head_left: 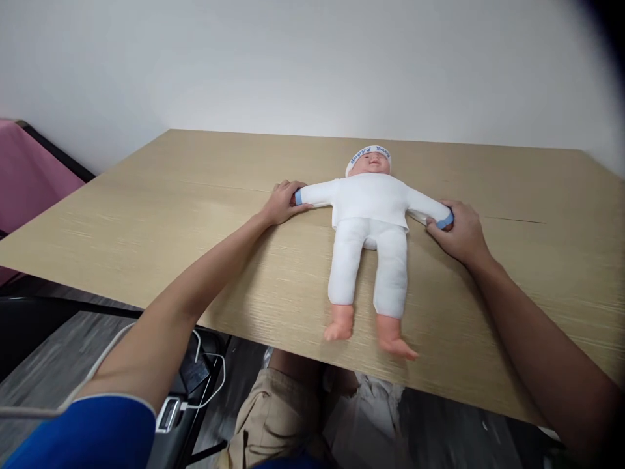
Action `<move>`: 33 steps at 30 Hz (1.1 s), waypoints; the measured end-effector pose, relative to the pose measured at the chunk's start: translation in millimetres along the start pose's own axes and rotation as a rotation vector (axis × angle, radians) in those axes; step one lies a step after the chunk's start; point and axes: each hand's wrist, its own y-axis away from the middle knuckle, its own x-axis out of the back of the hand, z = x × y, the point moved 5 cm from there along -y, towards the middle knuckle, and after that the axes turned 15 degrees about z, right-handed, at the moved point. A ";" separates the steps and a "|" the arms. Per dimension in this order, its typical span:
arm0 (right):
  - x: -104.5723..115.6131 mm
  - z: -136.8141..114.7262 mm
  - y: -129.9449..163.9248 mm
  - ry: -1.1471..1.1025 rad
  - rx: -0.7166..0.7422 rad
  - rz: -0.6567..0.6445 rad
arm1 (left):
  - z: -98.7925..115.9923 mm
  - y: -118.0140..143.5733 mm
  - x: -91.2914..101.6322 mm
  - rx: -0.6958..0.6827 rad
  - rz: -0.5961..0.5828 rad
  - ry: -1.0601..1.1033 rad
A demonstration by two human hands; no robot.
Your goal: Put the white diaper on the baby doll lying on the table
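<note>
We've got the doll [370, 221] flat on the worktop [146, 215] mid-frame, left hand [282, 202] and right hand [459, 231] each in a closed grip on a cuff, arms spread; next move needs both released evenly.

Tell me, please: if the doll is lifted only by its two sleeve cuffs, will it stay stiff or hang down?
The doll would probably sag: its white clothed body looks soft and stuffed. It lies flat, so rolling seems unlikely. The left hand and right hand grip the blue cuffs, which likely hold without slipping.
</note>
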 end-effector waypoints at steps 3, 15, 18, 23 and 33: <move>-9.1 2.2 -10.7 0.042 -0.003 0.000 | -7.4 -10.6 -6.4 0.022 0.020 -0.038; -35.4 17.5 -46.8 0.085 0.009 -0.035 | -24.6 -37.5 -22.2 0.115 0.064 -0.150; -38.6 24.0 -48.2 0.041 -0.009 -0.025 | -26.9 -36.6 -23.1 0.131 0.041 -0.152; -41.9 40.3 -46.6 -0.023 -0.063 0.029 | -26.6 -34.4 -21.8 0.142 0.044 -0.153; -23.3 37.0 -7.0 -0.103 -0.260 0.111 | 20.8 3.6 -3.9 0.276 0.180 -0.267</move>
